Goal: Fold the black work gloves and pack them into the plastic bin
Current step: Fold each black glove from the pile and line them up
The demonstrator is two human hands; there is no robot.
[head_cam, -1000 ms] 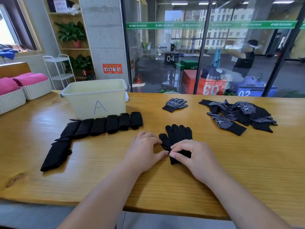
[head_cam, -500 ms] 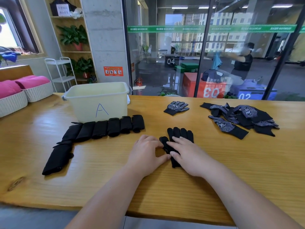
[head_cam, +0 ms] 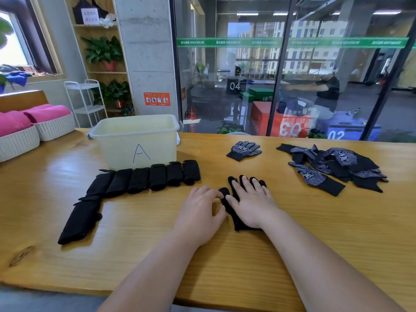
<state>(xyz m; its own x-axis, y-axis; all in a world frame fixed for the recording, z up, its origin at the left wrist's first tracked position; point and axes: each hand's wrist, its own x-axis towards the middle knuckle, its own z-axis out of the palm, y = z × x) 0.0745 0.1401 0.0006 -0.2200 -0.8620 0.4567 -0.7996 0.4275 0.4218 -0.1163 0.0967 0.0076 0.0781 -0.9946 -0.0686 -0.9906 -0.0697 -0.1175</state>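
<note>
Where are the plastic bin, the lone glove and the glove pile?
plastic bin point(head_cam: 117, 152): head view, front wall left of the A.
lone glove point(head_cam: 244, 150): head view, dotted palm.
glove pile point(head_cam: 342, 157): head view, top glove's palm.

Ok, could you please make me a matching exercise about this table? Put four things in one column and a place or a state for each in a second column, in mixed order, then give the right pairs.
Things:
1. plastic bin
2. row of folded gloves
3. single glove
4. pile of gloves

Places or states:
a. heaped loosely, farthest to the right
b. marked with a blue A
c. lying alone, dotted side up
d. lined up just in front of the bin

Pairs: 1-b, 2-d, 3-c, 4-a
</note>
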